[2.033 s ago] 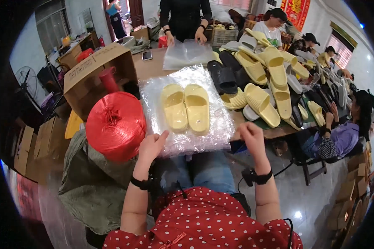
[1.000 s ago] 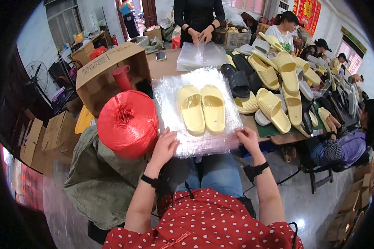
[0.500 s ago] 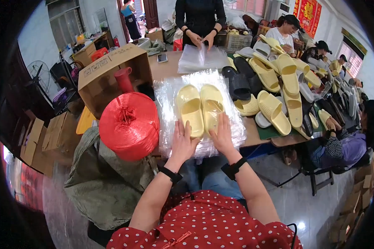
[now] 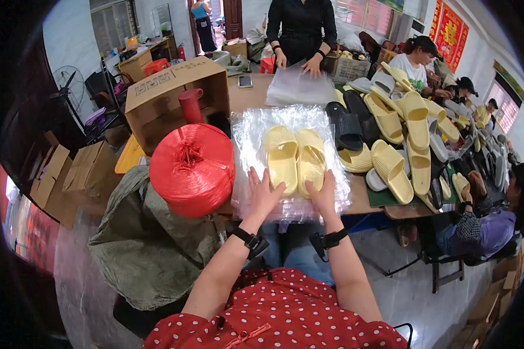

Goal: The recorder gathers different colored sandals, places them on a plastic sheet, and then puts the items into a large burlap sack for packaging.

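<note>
A pair of pale yellow slippers [image 4: 282,168] lies side by side inside a clear plastic bag, toes pointing away from me. The bag rests on a stack of clear plastic bags [image 4: 250,136] at the table's near edge. My left hand [image 4: 264,195] lies at the heel of the left slipper, fingers stretched out and thumb touching the slipper through the film. My right hand [image 4: 322,193] is at the right slipper's heel and outer side, its fingers also extended and its thumb on the heel.
Left of the stack stands a big roll of red plastic twine [image 4: 192,174], before an open cardboard box [image 4: 174,81]. A heap of yellow, black and grey slippers [image 4: 416,131] covers the right side. Across the table, another person handles clear sheets [image 4: 300,87]. A phone [image 4: 245,81] lies nearby.
The whole view has swung a little to the left. My hands stay at the slippers' heels with only a slight shift. The person opposite has moved their hands apart over the clear sheets.
</note>
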A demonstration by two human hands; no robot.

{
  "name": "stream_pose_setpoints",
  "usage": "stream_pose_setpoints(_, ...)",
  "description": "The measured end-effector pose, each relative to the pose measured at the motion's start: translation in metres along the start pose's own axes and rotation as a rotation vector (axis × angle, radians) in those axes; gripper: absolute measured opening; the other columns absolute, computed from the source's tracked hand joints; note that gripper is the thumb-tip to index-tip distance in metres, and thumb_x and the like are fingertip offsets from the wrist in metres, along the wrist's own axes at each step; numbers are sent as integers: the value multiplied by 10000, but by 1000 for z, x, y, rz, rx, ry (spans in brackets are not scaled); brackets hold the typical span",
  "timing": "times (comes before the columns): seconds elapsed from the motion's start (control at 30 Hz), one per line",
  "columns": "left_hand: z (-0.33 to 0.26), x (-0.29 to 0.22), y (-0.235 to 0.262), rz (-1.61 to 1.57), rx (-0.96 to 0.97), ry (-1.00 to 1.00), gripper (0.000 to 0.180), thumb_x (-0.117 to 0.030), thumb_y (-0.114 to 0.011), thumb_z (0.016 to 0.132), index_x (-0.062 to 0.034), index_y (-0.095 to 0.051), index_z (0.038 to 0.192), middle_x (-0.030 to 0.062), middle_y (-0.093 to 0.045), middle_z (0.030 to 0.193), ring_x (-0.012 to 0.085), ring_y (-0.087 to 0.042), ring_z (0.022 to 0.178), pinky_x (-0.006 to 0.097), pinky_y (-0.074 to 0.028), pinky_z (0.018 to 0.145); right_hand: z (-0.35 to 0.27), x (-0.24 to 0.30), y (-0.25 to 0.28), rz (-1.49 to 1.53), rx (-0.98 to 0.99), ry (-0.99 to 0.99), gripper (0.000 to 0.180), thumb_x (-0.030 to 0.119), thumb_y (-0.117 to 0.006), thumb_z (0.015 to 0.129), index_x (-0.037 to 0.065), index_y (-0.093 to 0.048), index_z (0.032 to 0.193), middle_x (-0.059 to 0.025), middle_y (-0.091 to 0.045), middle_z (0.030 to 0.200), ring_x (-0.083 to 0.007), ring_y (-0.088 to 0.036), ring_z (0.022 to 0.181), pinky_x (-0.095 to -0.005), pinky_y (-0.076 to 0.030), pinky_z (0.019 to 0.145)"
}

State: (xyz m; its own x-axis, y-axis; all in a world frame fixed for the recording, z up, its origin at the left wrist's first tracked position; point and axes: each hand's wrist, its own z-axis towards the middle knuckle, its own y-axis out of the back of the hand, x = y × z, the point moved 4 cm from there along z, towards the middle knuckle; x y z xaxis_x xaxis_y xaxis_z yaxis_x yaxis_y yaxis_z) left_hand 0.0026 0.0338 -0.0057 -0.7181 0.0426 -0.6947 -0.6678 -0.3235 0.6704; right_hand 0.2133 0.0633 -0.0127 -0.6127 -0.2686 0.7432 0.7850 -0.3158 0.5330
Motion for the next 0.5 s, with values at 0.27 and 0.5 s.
stream_pose_setpoints(0.27, -6, -48, 28, -318, -80, -170, 692, -162, -691, 812, -17, -379, 1414, 337, -376, 1397, 415, -313, 1360, 446, -305, 1094, 8, 1, 11, 796, 113, -301, 594, 26, -620, 859, -68, -365, 1387, -159, -530, 1275, -214, -558, 1092, -302, -466, 921)
stream_pose_setpoints(0.5, -22, -79, 42, -1286, 65, -23, 743, 63, -555, 824, -41, -211, 1474, 167, -562, 1247, 185, -584, 1091, 295, -472, 914, 0, 18, 33, 1104, -50, -304, 592, 4, -640, 864, -77, -368, 1384, -160, -489, 1323, -221, -485, 1204, -326, -382, 1034)
